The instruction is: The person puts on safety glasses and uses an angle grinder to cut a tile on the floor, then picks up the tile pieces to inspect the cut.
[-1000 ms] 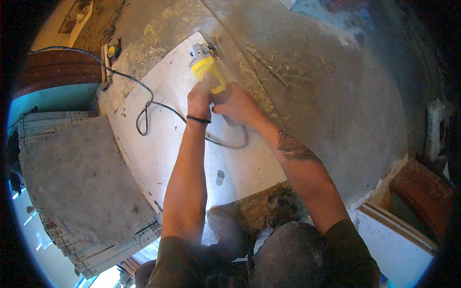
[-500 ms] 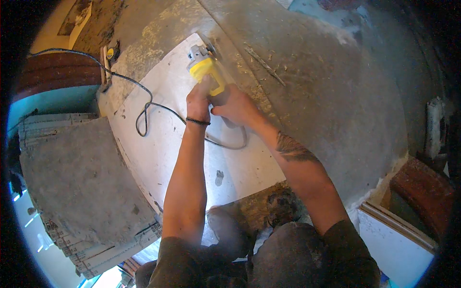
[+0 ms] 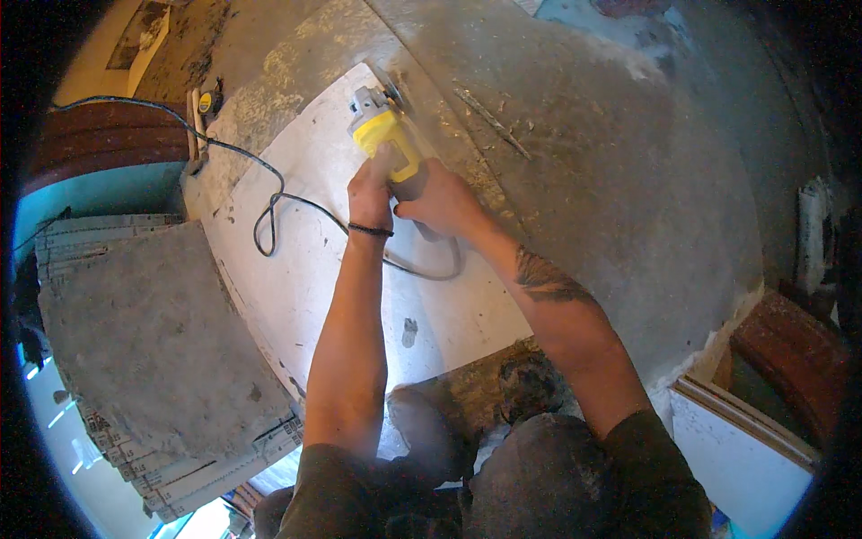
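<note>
Left hand (image 3: pixel 370 193) wrapped tight around yellow angle grinder (image 3: pixel 388 139), right hand (image 3: pixel 440 199) gripping its rear, over white tile (image 3: pixel 314 269)

I grip a yellow and grey grinder (image 3: pixel 384 135) near the upper middle of the frame, its disc at the far edge of the large white tile (image 3: pixel 314 269), black cord (image 3: pixel 269 211) looping left.

Rough grey concrete floor (image 3: pixel 628 180) fills the view – dusty and mottled. A stack of grey tiles (image 3: pixel 153 359) sits at left; daylight glares at lower left.
</note>
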